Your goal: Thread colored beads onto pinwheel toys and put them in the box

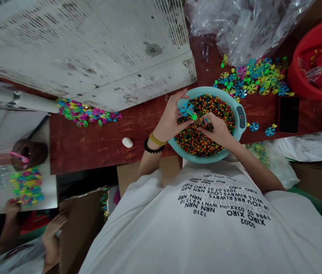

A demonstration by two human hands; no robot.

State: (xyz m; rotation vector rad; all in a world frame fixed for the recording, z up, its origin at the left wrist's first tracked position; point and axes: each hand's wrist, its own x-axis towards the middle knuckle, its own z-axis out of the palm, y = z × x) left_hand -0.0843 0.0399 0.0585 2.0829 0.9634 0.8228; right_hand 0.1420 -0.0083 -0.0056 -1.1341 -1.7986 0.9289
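A blue plastic pinwheel (pixel 186 109) with a bright green stem (pixel 193 117) sits in the person's left grip (pixel 170 118), held narrow between thumb and fingers, with the wheel just above the fingertips. The stem points right toward the right grip (pixel 216 131), which is also narrow, pinching a small multicoloured piece (pixel 206 121) too small to make out clearly. The two grips nearly meet above a round teal plastic basin (pixel 229 99) filled with tiny glossy multicoloured beads (pixel 203 108). A yellow band (pixel 157 139) and a black beaded bracelet (pixel 153 146) circle the left wrist.

On the dark red wooden worktop (pixel 92 148), a heap of blue, yellow and green plastic pinwheels (pixel 252 80) lies just far of the basin, and two loose blue pinwheels (pixel 254 126) lie to its right. Farther right are a black phone (pixel 288 114) and a red plastic tub (pixel 295 76), with a crumpled clear plastic bag (pixel 243 30) at the far edge. To the left lie a pile of pink and green plastic pieces (pixel 88 113) and a white oval lump (pixel 127 142). At near left, a co-worker's hands (pixel 12 208) are beside a spread of colourful plastic pieces (pixel 26 186)
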